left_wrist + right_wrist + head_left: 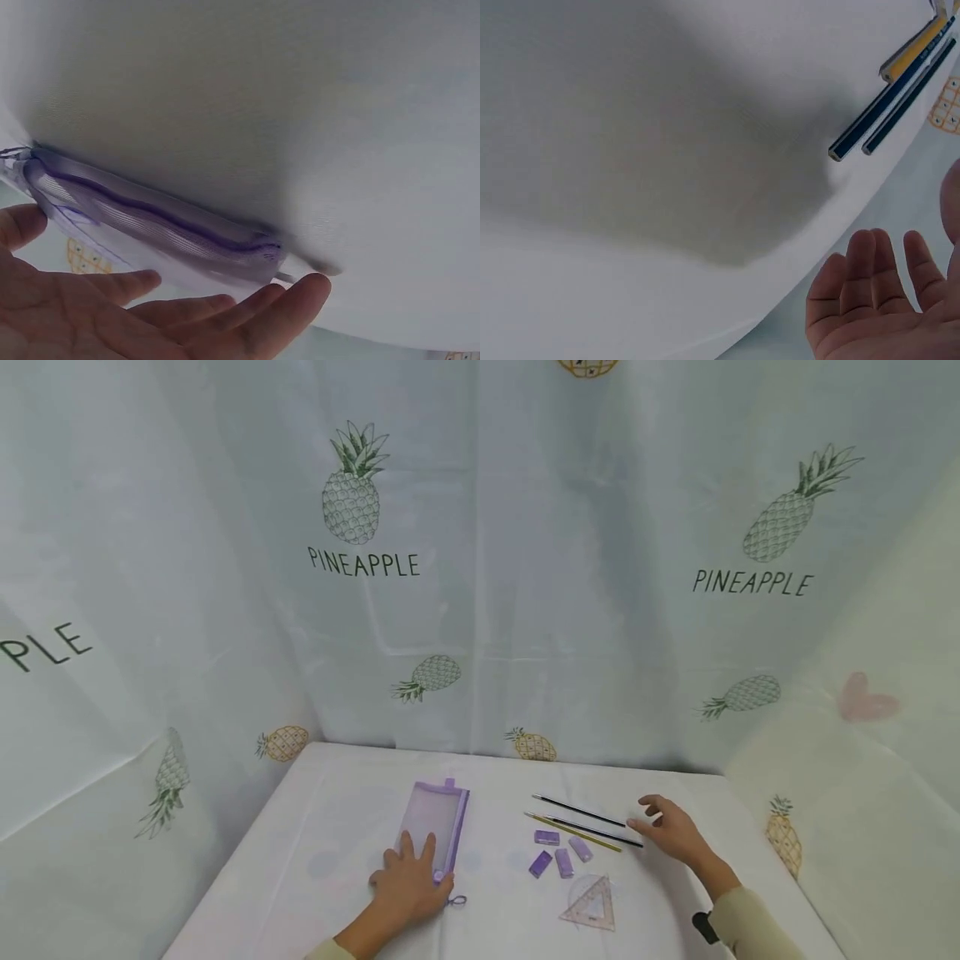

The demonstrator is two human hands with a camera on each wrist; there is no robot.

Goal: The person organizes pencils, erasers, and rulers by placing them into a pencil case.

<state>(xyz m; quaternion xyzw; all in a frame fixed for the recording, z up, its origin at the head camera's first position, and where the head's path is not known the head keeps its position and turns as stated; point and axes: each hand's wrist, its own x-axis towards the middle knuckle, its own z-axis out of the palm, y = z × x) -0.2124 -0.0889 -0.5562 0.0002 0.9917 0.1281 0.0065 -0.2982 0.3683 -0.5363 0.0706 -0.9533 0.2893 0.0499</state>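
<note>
A translucent purple zip pencil case (432, 810) lies on the left part of the table. My left hand (408, 883) rests on its near end with the fingers spread, and the left wrist view shows the case's zip edge beyond the fingers (300, 304). Two dark pencils (581, 811) and a yellow pencil (577, 833) lie to the right. My right hand (671, 832) is at the right ends of the pencils, fingers loosely bent and nothing in them. In the right wrist view its palm (885, 330) shows bare, apart from the blue pencils (892, 105).
Several purple erasers (564, 862) lie just in front of the pencils. Nearer still is a clear set square (577, 913), overlapping a faint round clear piece. The white tabletop (330, 777) meets a pineapple-print curtain (525, 610) at the back and sides.
</note>
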